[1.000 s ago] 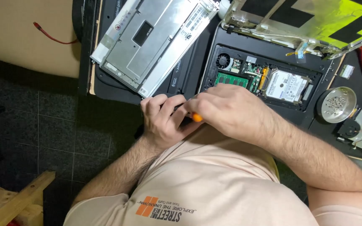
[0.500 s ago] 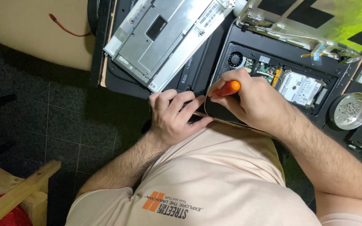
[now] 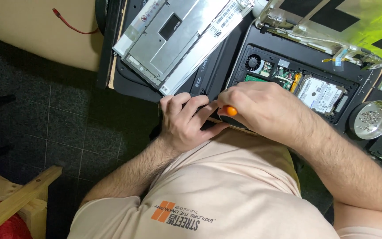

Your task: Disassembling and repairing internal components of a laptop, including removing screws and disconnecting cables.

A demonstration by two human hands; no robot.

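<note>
- The right hand (image 3: 261, 108) is clenched around an orange-handled screwdriver (image 3: 231, 110); only a short piece of the orange handle shows between the curled fingers, and the tip is hidden.
- The left hand (image 3: 186, 121) lies just beside the right, fingers bent and close together, pressing on the near edge of the opened black laptop base (image 3: 354, 84). Whether it pinches anything small cannot be told.
- The fingertips of both hands meet at the laptop's front left corner, so the screwdriver handle sits between the 2 hands, touching the right palm and next to the left index finger.
- Inside the open base, beyond the right knuckles, lie a small fan (image 3: 254, 63), a green circuit board (image 3: 255, 79) and a silver hard drive (image 3: 320, 94).
- A grey metal display panel (image 3: 177, 37) lies tilted across the laptop's left side, well beyond the left hand.
- A round metal dish (image 3: 372, 118) holding small screws stands to the right of the base, apart from the right forearm.
- A red cable (image 3: 69, 24) rests on a beige cushion (image 3: 32, 31) at the far left.
</note>
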